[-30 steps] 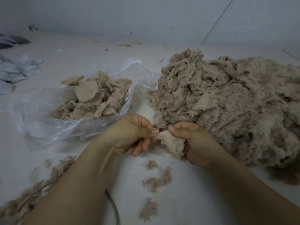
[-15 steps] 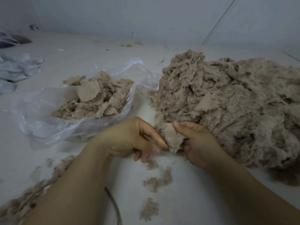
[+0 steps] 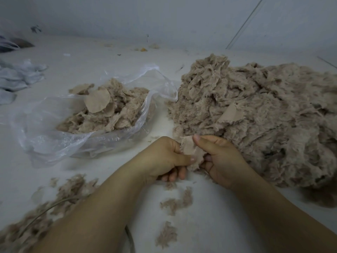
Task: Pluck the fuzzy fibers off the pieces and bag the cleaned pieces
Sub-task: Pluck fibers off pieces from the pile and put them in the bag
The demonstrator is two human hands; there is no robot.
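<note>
A small tan fabric piece (image 3: 191, 151) with fuzzy edges sits between both hands, at the front foot of the big pile. My left hand (image 3: 164, 157) pinches its left side with thumb and curled fingers. My right hand (image 3: 220, 157) pinches its right side, thumb on top. To the right rises a large heap of fuzzy tan pieces (image 3: 255, 115). On the left, a clear plastic bag (image 3: 45, 136) lies open and holds a mound of tan pieces (image 3: 105, 114).
Plucked fuzz clumps (image 3: 176, 203) lie on the white table in front of my hands, and more fuzz (image 3: 36, 216) spreads at the lower left over a thin cable (image 3: 45, 210). Grey-white cloth (image 3: 16, 77) lies at the far left. A wall runs along the back.
My left hand came away from the piece half a second ago with its fingers loosened, then returned and now pinches the piece's left side again. The right hand kept its hold.
</note>
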